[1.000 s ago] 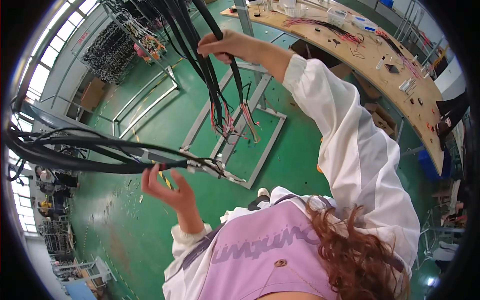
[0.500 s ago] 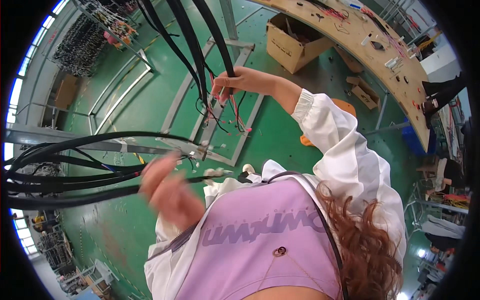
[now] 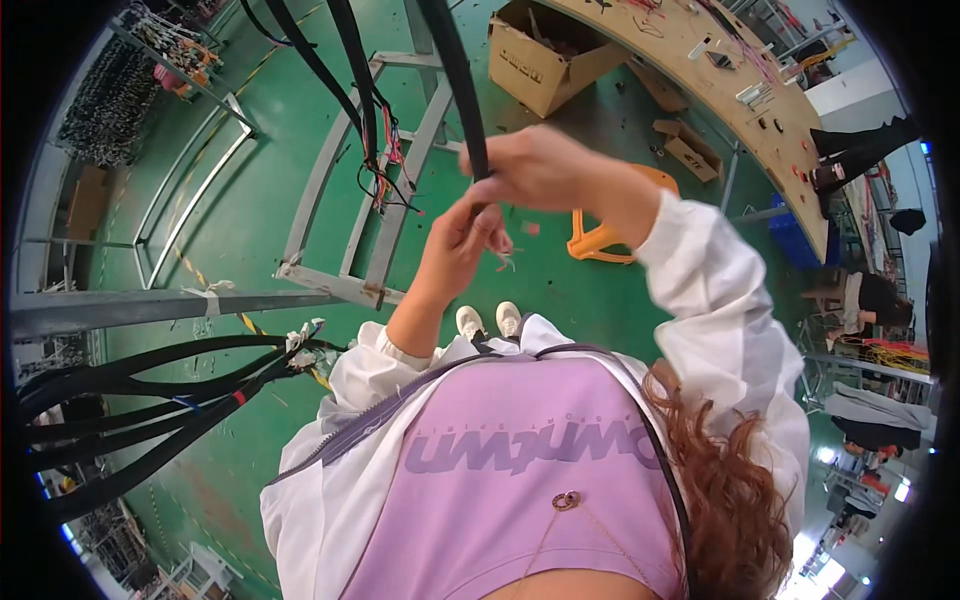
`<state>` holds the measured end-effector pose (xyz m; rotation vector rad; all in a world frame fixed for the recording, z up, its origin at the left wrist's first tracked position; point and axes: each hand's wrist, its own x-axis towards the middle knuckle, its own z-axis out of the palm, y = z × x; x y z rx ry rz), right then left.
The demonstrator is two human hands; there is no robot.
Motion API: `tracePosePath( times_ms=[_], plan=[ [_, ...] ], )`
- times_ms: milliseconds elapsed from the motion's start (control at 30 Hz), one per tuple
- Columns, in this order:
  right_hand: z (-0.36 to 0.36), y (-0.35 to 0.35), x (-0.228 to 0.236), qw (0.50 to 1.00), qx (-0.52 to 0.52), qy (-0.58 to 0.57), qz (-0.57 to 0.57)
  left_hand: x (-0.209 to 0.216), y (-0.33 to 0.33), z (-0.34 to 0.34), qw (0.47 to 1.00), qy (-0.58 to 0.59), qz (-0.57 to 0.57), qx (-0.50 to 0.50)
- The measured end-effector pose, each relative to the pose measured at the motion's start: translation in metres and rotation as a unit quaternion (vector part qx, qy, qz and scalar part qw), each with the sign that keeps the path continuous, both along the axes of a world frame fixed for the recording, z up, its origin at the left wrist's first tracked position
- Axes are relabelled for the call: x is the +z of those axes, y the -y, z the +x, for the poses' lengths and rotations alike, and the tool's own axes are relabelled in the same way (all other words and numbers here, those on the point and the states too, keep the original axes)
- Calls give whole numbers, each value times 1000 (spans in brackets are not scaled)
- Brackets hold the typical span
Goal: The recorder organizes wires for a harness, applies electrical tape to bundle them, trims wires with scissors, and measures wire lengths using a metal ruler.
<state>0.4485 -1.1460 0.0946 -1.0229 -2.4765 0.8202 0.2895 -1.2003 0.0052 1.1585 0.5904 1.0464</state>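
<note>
A thick black-sleeved cable bundle (image 3: 455, 75) hangs down in front of me from the upper edge. My left hand (image 3: 455, 245) is closed round its lower end, with thin pale wire tips sticking out past the fingers. Just above it, my right hand (image 3: 555, 170) grips the same bundle with bent fingers, slightly blurred. To the left of both hands hang more black cable bundles (image 3: 345, 75), apart from them, ending in loose red, black and blue wires (image 3: 385, 170). Lower left, several black cables (image 3: 160, 385) end in white connectors (image 3: 305, 340); neither hand touches them.
A grey metal frame (image 3: 310, 215) stands on the green floor, with a metal rail (image 3: 170, 310) at left. An orange plastic stool (image 3: 600, 240) is beyond my right forearm. Cardboard box (image 3: 540, 70) and curved wooden workbench (image 3: 740, 100) stand at the far right.
My left hand has left the cables at lower left and come up to the bundle at my right hand. The view has shifted, and the connector ends at left now hang free.
</note>
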Motion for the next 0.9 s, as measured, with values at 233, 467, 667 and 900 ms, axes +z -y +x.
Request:
tracePosePath(
  times_ms=[233,467,667,900],
  plan=[
    [86,-39,-45,912,-77,173,363,-18,0,-22,996,-58,-43,-43],
    [-7,84,-73,976,-142,-81,145,-4,6,-9,968,-211,94,100],
    [-19,95,-96,826,-198,-432,-305,2,2,-7,957,-265,114,4],
    [11,95,-93,829,-212,-367,-364,1,-2,-6,992,-116,7,-59]
  ],
)
